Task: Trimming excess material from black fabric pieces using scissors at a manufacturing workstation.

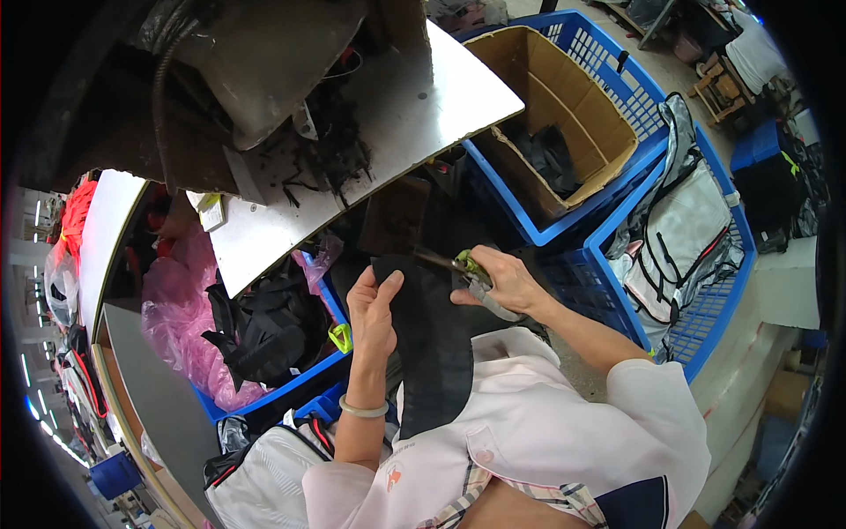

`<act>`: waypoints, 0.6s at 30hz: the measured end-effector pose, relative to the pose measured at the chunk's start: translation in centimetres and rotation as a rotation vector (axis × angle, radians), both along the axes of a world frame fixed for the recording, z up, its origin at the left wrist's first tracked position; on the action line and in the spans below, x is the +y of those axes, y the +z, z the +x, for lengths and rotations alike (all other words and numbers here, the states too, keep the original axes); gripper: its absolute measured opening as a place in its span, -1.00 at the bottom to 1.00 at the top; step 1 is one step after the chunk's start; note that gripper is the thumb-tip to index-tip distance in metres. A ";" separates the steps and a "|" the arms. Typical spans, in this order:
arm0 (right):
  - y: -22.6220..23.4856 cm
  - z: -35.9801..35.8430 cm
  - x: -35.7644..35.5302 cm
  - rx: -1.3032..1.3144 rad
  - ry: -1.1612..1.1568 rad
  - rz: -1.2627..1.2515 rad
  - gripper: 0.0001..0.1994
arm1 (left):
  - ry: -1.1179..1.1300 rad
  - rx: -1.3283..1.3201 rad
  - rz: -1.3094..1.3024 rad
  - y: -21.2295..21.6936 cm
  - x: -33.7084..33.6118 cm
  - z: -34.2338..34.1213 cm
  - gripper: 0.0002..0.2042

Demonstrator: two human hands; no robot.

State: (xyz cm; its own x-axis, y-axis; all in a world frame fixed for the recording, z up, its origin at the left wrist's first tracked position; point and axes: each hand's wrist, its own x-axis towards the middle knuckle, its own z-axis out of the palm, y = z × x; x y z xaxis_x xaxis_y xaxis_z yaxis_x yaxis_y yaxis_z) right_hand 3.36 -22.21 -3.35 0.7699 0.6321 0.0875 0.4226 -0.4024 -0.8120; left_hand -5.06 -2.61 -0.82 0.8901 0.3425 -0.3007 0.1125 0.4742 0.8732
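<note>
Your left hand (372, 312) has its thumb and fingers pinched together on the upper end of a black fabric strip (432, 353), which trails down over the front of your pale pink shirt (546, 397). Your right hand (505, 280) has its fingers curled around the handle of what look like green-handled scissors (464, 262), the blade pointing left, near the strip's upper end; you can't tell whether it touches the cloth.

Ahead of you, dark scraps (328, 163) lie by the near edge of the white counter (458, 88). Past its right corner, a cardboard box (586, 97) holds black cloth (551, 159). Below the near edge, on your left, black fabric pieces (278, 317) lie beside pink plastic sheeting (181, 309).
</note>
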 end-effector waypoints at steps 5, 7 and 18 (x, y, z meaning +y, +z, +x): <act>-0.7 0.1 -0.7 0.075 0.100 -0.192 -0.38 | -0.001 -0.056 0.020 0.2 -0.1 0.1 -0.88; -0.3 0.3 -0.3 0.051 0.134 -0.186 -0.38 | -0.003 -0.044 0.012 0.0 0.0 0.0 -0.88; -0.6 1.0 0.2 0.041 0.254 -0.147 -0.39 | -0.033 -0.004 0.036 0.6 0.7 0.1 -0.86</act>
State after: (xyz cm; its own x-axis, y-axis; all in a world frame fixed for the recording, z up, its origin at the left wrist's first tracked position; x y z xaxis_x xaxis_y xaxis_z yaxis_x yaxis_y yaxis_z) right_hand 4.37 -21.99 -3.99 0.5866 0.8085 -0.0474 0.4925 -0.4025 -0.7716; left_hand -4.94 -1.91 -0.23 0.9022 0.3234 -0.2853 0.1243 0.4384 0.8901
